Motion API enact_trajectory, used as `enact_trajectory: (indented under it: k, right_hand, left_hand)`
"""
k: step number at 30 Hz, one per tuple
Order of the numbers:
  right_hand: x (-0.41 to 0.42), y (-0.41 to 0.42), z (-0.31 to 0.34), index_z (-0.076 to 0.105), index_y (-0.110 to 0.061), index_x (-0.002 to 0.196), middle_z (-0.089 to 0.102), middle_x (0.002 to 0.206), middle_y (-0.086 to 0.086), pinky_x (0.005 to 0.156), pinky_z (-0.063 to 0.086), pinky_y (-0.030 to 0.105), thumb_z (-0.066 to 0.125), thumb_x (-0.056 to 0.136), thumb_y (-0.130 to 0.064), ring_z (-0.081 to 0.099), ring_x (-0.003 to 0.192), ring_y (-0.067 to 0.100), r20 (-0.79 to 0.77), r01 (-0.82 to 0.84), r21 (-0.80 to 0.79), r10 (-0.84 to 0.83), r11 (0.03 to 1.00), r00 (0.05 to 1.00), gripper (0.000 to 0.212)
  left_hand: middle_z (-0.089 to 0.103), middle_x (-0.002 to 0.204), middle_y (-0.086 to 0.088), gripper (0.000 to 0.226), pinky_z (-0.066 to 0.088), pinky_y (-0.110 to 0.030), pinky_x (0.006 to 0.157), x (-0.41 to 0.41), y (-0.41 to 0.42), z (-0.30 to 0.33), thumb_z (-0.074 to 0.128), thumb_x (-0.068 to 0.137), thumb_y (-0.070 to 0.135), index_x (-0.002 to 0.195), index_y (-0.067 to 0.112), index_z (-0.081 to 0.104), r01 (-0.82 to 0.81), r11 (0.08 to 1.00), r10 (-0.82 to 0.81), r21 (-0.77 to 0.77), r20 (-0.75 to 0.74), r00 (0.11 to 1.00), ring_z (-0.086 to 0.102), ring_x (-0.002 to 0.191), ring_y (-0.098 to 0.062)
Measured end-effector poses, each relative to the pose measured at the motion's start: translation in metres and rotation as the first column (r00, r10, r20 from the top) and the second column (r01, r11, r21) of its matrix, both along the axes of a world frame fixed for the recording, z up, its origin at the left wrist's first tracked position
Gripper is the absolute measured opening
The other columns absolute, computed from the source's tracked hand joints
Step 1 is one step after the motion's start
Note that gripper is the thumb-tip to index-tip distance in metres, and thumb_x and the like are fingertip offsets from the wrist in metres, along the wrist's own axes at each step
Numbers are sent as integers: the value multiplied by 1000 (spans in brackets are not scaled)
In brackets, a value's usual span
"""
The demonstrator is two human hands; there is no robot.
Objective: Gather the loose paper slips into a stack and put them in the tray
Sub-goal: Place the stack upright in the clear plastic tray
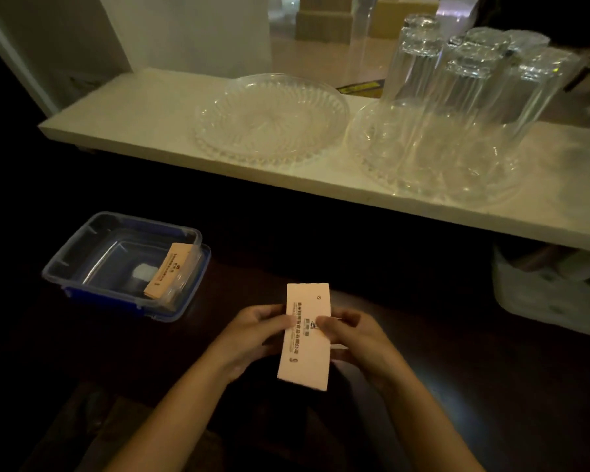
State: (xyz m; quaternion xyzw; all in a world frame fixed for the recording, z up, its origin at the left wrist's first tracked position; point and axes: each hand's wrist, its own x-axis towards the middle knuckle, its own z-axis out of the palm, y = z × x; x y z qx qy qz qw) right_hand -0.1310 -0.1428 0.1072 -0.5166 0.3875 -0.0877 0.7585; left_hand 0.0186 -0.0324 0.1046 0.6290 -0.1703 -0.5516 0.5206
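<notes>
Pale pink paper slips [306,362] with black print are held upright as a stack over the dark table, near the front centre. My left hand [252,330] grips their left edge and my right hand [351,332] grips the right edge, thumbs on the printed face. To the left stands a clear plastic tray [92,240] with blue clips. Inside it an orange-toned slip [166,275] leans against its right wall.
A white shelf [143,110] runs across the back. On it stand a glass plate [269,120] and a second glass dish holding several upturned drinking glasses [464,97]. A white plastic bag [545,287] sits at the right under the shelf.
</notes>
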Motion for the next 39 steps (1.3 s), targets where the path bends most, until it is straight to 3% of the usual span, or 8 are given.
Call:
enact_trajectory:
  k: [15,18,20,22,24,26,33,39]
  right_hand:
    - [128,45,7,55,-15,110,69,99,1,61,55,18,65,82,-21,70,81,8,15,-175,23,174,984,985,30]
    - [176,55,9,50,-27,117,63,106,-8,65,50,7,59,87,-23,64,86,-5,36,-125,-203,135,971,990,32]
    - [201,52,11,48,-32,122,55,121,-11,84,39,1,56,90,-26,52,107,-8,-56,-180,-643,188,744,981,34]
    - [222,48,6,42,-28,133,42,142,-4,109,19,17,47,92,-39,30,132,5,-291,-363,-897,279,254,915,43]
    - [241,50,0,34,-28,138,27,152,0,113,1,33,27,91,-50,10,142,14,-526,-532,-843,335,-82,782,53]
    - [258,54,-7,29,-27,140,21,154,3,111,-10,38,11,87,-53,3,143,20,-657,-604,-753,352,-260,667,61]
    - [286,43,-28,34,-27,138,28,152,7,110,-11,44,22,93,-53,12,142,26,-799,-647,-601,330,-469,503,53]
    - [289,35,-33,41,-24,134,42,145,8,110,-9,45,15,90,-57,29,137,27,-797,-647,-604,373,-466,475,61]
  left_hand:
    - [73,90,3,38,55,-33,62,127,61,1,64,77,8,104,33,54,-125,989,123,73,36,992,68,87,-17]
    - [74,79,2,35,53,-29,50,192,80,-1,60,80,4,107,26,55,-212,974,208,82,47,977,70,73,-13]
    - [72,81,-1,35,53,-31,50,239,91,-3,59,82,5,111,24,54,-278,956,269,93,103,958,69,71,-15]
    - [71,87,-3,39,53,-34,55,282,101,-9,62,80,7,112,28,51,-310,943,291,118,154,944,68,78,-17]
    - [70,91,-4,45,54,-36,59,314,106,-19,66,77,9,112,32,50,-309,938,278,156,194,941,67,83,-19]
    - [69,94,-4,48,54,-35,61,334,104,-30,68,75,9,113,33,50,-294,936,254,194,210,944,66,85,-19]
    - [65,110,-10,49,52,-42,79,357,89,-61,66,77,8,121,22,51,-140,938,88,318,171,981,60,103,-26]
    - [67,104,-5,42,51,-43,83,349,80,-66,65,79,7,114,26,54,-74,942,51,327,76,996,61,102,-23]
